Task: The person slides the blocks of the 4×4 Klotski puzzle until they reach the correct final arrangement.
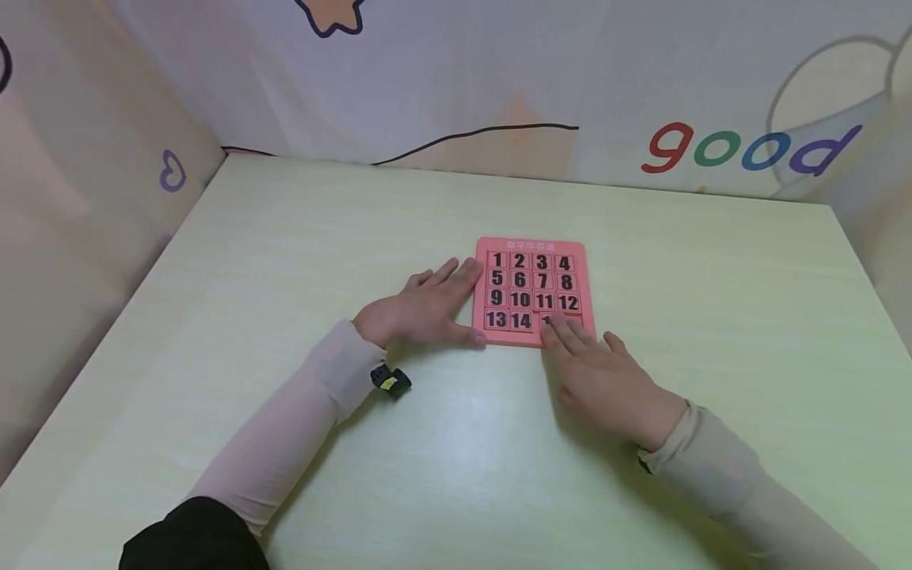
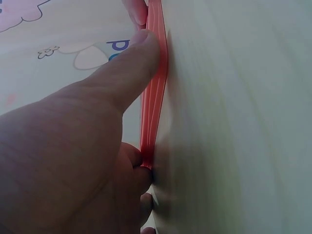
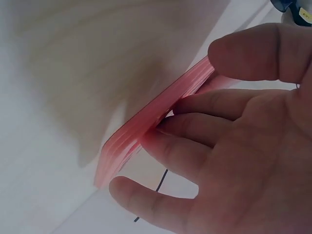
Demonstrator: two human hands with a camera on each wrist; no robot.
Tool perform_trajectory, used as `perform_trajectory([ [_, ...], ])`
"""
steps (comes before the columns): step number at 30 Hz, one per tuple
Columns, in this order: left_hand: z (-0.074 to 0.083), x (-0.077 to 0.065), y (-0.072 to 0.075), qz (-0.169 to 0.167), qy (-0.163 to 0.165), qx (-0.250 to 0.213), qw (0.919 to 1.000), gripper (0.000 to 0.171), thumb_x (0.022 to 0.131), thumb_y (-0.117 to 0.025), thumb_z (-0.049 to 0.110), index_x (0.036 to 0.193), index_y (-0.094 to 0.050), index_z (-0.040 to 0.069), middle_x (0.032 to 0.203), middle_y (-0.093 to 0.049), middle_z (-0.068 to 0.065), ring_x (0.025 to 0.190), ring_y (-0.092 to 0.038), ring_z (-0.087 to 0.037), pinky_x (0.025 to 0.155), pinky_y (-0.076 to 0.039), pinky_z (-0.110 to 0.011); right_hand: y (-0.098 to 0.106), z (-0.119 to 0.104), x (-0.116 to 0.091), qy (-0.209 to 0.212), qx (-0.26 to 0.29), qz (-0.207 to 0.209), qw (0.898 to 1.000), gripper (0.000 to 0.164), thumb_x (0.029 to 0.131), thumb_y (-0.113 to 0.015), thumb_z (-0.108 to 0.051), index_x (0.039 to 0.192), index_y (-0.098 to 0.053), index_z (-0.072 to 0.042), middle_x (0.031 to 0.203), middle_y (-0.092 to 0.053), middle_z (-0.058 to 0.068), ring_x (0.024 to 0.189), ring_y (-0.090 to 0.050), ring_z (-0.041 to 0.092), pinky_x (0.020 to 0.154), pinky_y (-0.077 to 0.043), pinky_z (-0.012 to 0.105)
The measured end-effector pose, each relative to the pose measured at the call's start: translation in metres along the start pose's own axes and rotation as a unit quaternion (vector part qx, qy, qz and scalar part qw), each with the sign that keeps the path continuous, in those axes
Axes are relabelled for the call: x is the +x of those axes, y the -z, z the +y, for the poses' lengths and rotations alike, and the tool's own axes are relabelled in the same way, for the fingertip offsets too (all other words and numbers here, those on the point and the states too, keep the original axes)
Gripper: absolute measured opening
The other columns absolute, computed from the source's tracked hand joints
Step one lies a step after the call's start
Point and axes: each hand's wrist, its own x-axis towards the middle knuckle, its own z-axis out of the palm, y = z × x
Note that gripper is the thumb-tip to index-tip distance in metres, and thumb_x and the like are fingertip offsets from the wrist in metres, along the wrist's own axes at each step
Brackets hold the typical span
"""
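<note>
A pink sliding number puzzle (image 1: 583, 285) lies flat on the table, its black-numbered tiles running in order from 1 at the top left. Along its left side, my left hand (image 1: 427, 313) touches the frame with spread fingers, the thumb at the lower left corner. My right hand (image 1: 606, 384) presses straight fingertips on the bottom row, right of tile 14, covering most of that corner. In the left wrist view the thumb (image 2: 131, 68) lies against the puzzle's edge (image 2: 155, 97). The right wrist view shows the fingers (image 3: 175, 146) over the board, with the thumb apart from them.
The pale wooden table (image 1: 456, 475) extends around the puzzle on all sides. Behind it stands a printed backdrop (image 1: 456, 71) with the word "good", and another panel (image 1: 85, 198) rises on the left. A black wrist strap piece (image 1: 390, 381) sits at the left cuff.
</note>
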Motion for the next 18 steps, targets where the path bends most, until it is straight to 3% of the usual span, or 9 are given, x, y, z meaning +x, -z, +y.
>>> perform_trajectory([
  [11,-0.007,0.002,-0.003,0.002,-0.007,0.006,1.0000,0.112,0.091,-0.062,0.065,0.163,0.006,0.013,0.168,0.009,-0.001,0.153,0.013,-0.023,0.120,-0.002,-0.050,-0.003,-0.015,0.009,-0.004,-0.007,0.010,1.000,0.061,0.098,-0.057,-0.011,0.151,-0.036,0.009,0.160,-0.026,0.027,0.146,-0.026,0.044,0.106,-0.026,0.073],
  [18,-0.020,-0.003,-0.011,0.006,-0.011,-0.009,0.9999,0.112,0.090,-0.064,0.064,0.163,0.004,0.014,0.169,0.007,-0.002,0.153,0.012,-0.023,0.120,-0.003,-0.052,-0.003,-0.016,0.015,0.021,0.013,-0.017,1.000,0.061,0.098,-0.059,-0.012,0.153,-0.038,0.004,0.160,-0.030,0.022,0.147,-0.027,0.041,0.106,-0.031,0.070],
])
